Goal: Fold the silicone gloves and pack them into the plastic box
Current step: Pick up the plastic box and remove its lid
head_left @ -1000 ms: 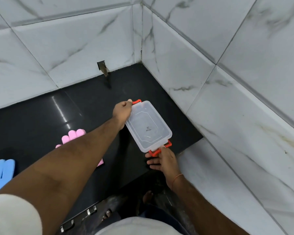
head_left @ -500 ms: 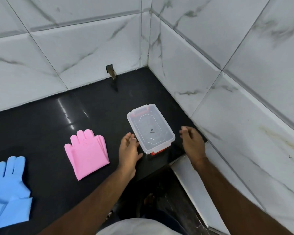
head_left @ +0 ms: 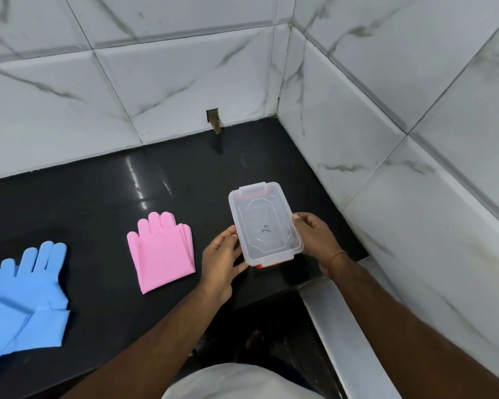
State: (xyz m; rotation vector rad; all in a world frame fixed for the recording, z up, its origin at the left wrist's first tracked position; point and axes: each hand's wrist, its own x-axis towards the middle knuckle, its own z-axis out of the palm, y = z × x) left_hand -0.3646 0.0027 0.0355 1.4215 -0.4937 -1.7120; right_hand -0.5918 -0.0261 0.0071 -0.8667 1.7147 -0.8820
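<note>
You've got the plastic box point(head_left: 265, 224) pinched by its long sides at the near right of the black counter point(head_left: 98, 182), left hand point(head_left: 221, 259) and right hand point(head_left: 314, 236) each pressing a wall, lid on. It looks light and stiff but slick, so grip near the orange clips. The pink gloves point(head_left: 162, 251) lie folded just left; the blue gloves point(head_left: 23, 295), far left, look floppy and grippy.
</note>
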